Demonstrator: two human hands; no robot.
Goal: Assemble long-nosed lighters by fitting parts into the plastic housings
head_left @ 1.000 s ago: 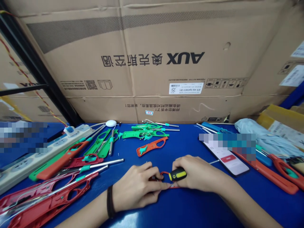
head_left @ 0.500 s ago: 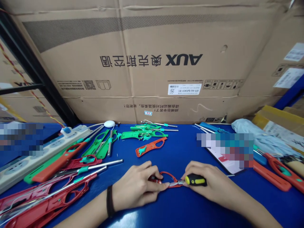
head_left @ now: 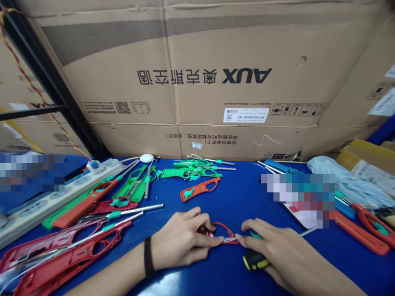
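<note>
Dark handle (head_left: pixel 254 261) lower, red casing (head_left: pixel 232 241) in left hand (head_left: pixel 187 237)

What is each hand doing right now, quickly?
Left hand: closed, fingers holding the red casing.
Right hand: closed around a black-and-yellow screwdriver, fingertips at the casing's end.

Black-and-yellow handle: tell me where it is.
Head view, lower right of centre: the handle is in the right hand, near the red part held by the left hand.
</note>
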